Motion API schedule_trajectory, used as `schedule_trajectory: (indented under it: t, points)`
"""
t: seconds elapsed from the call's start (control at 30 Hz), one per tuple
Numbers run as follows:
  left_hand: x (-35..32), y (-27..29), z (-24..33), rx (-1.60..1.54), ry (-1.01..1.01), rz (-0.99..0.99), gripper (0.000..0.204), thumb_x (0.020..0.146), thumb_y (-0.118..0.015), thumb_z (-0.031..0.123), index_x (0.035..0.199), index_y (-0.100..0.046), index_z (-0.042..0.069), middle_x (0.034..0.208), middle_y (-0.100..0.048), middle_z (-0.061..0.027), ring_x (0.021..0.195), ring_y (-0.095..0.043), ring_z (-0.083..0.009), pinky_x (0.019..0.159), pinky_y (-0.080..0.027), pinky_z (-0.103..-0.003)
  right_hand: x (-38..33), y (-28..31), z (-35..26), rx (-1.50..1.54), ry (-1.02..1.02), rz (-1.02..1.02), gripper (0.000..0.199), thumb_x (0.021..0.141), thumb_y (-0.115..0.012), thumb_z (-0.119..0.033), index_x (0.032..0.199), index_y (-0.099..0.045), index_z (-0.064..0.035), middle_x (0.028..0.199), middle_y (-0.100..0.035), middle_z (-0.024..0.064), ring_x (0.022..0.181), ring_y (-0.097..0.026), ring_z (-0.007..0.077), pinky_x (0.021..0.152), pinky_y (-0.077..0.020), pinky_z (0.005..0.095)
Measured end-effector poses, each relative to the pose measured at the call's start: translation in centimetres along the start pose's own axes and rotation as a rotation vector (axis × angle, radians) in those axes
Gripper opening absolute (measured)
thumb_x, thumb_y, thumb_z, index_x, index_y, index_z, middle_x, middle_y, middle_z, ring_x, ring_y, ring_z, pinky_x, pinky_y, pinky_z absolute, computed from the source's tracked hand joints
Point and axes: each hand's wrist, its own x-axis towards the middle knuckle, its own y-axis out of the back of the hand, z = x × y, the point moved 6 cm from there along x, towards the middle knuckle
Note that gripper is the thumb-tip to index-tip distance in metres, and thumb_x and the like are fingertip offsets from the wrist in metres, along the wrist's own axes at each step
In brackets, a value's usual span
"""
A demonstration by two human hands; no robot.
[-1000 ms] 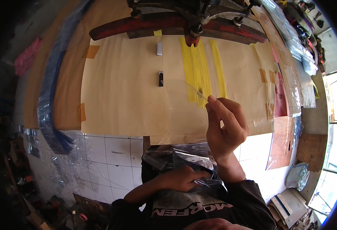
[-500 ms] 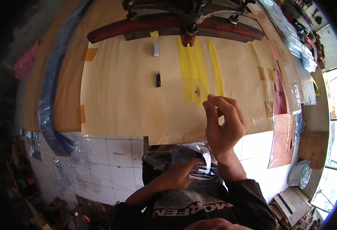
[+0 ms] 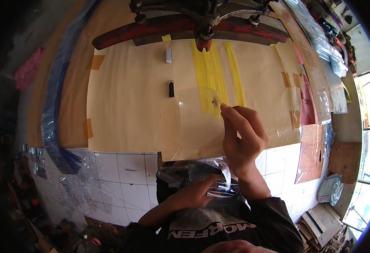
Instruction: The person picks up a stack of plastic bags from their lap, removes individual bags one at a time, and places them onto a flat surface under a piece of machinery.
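My right hand (image 3: pixel 245 137) is over the board's near part, thumb and forefinger pinched together on the edge of a thin clear plastic piece (image 3: pixel 207 93). That piece lies across the lower ends of yellow tape strips (image 3: pixel 212 63) stuck to a tan paper-covered board (image 3: pixel 130 105). A small dark spot shows through it. Low in front of my body, my left hand (image 3: pixel 195 193) is closed on a stack of clear plastic sheets (image 3: pixel 223 185) at my lap; its fingertips are partly hidden.
A red-edged metal press frame (image 3: pixel 151 33) spans the board's far side. A white and a black small block (image 3: pixel 171 89) sit left of the tape. Blue plastic strips (image 3: pixel 54 122) hang at the left; clear plastic packs (image 3: pixel 332 59) lie far right.
My right hand has moved slightly left and its fingertips have closed on the clear plastic's edge, which now bends toward them. My left hand stays in place.
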Motion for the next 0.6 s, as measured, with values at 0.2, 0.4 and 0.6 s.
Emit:
schedule_trajectory:
  t: [0.2,0.4,0.6]
  points:
    - [0.1,0.3,0.4,0.005,0.016,0.001,0.048,0.084,-0.065,0.002,0.127,-0.044,0.0,0.108,-0.067,-0.0189,0.105,-0.067,-0.029,0.088,-0.051,-0.037,-0.4,-1.1,1.0,-0.062,-0.012,-0.071,0.035,0.073,-0.065,0.014,0.102,-0.072,-0.0046,0.084,-0.063,0.01,0.067,-0.064,0.0238,0.06,-0.0514,0.0325]
    - [0.2,0.6,0.7,0.019,-0.012,0.002,0.049,0.083,-0.066,0.003,0.127,-0.045,0.002,0.102,-0.068,-0.0194,0.1,-0.068,-0.0308,0.085,-0.051,-0.038,-0.7,-1.5,1.5,-0.12,-0.039,-0.117,0.036,0.073,-0.064,0.012,0.104,-0.071,-0.0058,0.086,-0.063,0.0089,0.067,-0.064,0.0248,0.06,-0.052,0.0344]
    - [0.2,0.7,0.4,0.033,-0.037,0.004,0.049,0.083,-0.066,0.004,0.128,-0.046,0.003,0.102,-0.069,-0.0186,0.098,-0.069,-0.0312,0.084,-0.052,-0.039,-0.8,-2.0,1.5,-0.191,-0.055,-0.161,0.035,0.073,-0.064,0.01,0.104,-0.07,-0.0063,0.086,-0.062,0.0085,0.07,-0.064,0.0261,0.062,-0.0523,0.0353]
